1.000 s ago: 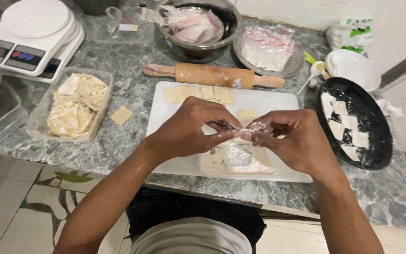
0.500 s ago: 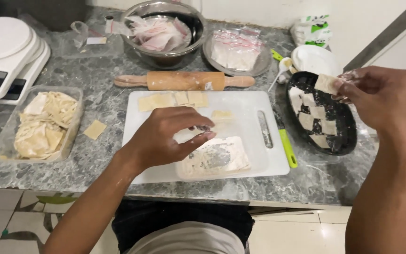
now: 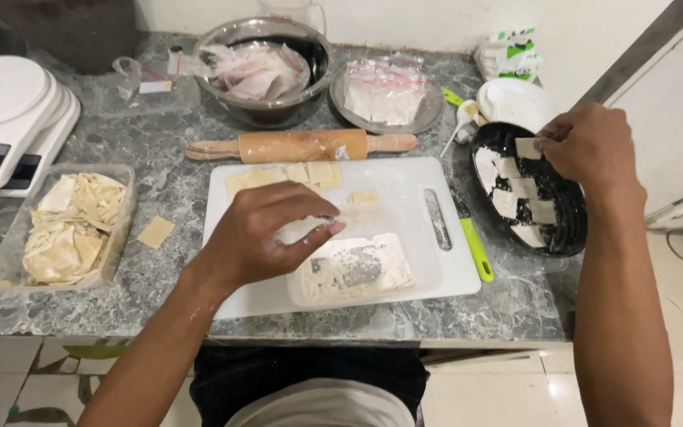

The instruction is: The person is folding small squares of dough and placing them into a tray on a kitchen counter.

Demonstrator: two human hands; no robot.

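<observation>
- Grey marble counter (image 3: 160,182) fills the scene, with a pale wall behind it and tiled floor below its front edge; every place here is told from the white cutting board (image 3: 405,190) lying at its middle.
- Left of the board, at the counter's far edge, sits a white kitchen scale (image 3: 9,119).
- Behind the board, a steel mixing bowl (image 3: 278,115) holds pale crumpled plastic; just right of it a steel plate (image 3: 424,119) carries plastic bags of white powder.
- Right of the board lies a black oval tray (image 3: 567,205) with several folded white dough parcels (image 3: 515,202) laid in rows.
- Left of the board, near the front edge, a clear tub (image 3: 120,229) is heaped with dough scraps.
- Along the board's back edge rests a wooden rolling pin (image 3: 298,146), and just in front of it, on the board, a row of square dough wrappers (image 3: 286,175).
- On the board's front half stands a clear shallow tray of flour (image 3: 357,269).
- My right hand (image 3: 590,146) reaches over the black tray's back end, fingers pinched narrowly on a folded parcel (image 3: 526,148) that touches or sits just above the tray; I cannot tell which.
- My left hand (image 3: 258,237) hovers over the board beside the flour tray, fingers curled and pinched on a bit of white floury dough (image 3: 302,229).
- On the board's right side lies a green-handled knife (image 3: 456,233).
- Left of the board, between it and the tub, lies one loose wrapper square (image 3: 156,232).
</observation>
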